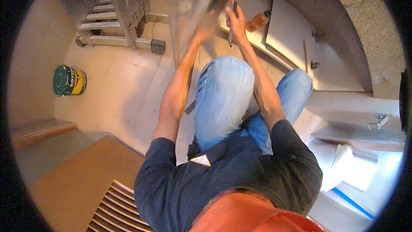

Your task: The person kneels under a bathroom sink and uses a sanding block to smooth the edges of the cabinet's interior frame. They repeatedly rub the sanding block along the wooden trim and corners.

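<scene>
My right hand [236, 20] is closed around a slim, dark, stick-like tool [231, 39], which juts out above and below my fist; its exact kind does not show. Close by on the left, my left hand [207, 26] is at the edge of a tall upright wooden panel [189, 4]. That hand is smeared, and its fingers cannot be made out. Both arms reach forward past my bent knee in blue jeans [225, 86]. Just right of my right hand, an orange bottle [257, 21] with a dark cap lies tilted inside an open low cabinet [287, 25].
A ladder [109, 15] stands at the far left, with a green-lidded paint bucket [68, 80] nearer. A brown board [86, 176] and slatted piece [120, 206] lie at lower left. Speckled stone [377, 30] edges the right, above a door handle [380, 121].
</scene>
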The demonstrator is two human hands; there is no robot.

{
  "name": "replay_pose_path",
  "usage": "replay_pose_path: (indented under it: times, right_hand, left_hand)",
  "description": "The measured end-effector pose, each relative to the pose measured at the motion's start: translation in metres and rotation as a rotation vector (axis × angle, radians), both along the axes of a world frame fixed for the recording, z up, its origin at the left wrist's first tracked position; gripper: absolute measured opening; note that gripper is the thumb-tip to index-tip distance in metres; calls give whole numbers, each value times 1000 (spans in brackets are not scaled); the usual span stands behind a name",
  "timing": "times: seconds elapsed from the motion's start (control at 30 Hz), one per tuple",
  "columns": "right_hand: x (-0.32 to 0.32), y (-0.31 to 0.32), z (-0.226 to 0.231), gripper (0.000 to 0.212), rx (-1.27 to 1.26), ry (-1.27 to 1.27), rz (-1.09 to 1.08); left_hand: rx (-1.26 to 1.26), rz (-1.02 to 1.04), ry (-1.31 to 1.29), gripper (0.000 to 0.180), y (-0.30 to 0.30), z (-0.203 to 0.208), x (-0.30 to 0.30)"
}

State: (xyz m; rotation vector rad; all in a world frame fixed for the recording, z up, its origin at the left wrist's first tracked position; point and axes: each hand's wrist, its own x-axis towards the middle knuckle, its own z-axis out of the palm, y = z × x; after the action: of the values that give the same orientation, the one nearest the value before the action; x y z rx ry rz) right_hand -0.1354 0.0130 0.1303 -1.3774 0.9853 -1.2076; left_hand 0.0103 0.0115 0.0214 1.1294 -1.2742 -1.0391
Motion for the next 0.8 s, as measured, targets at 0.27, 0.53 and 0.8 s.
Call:
replay_pose_path:
  times: [0.27,0.53,0.8]
  right_hand:
    - [-7,20,-72,69,242,137,-233]
    - [1,43,-81,61,88,224,-211]
    - [-2,31,-90,64,-85,319,-183]
  left_hand:
    - [71,-47,59,71,9,8,1]
    - [179,68,-52,59,29,34,-6]
    - [210,41,-40,45,53,37,-18]
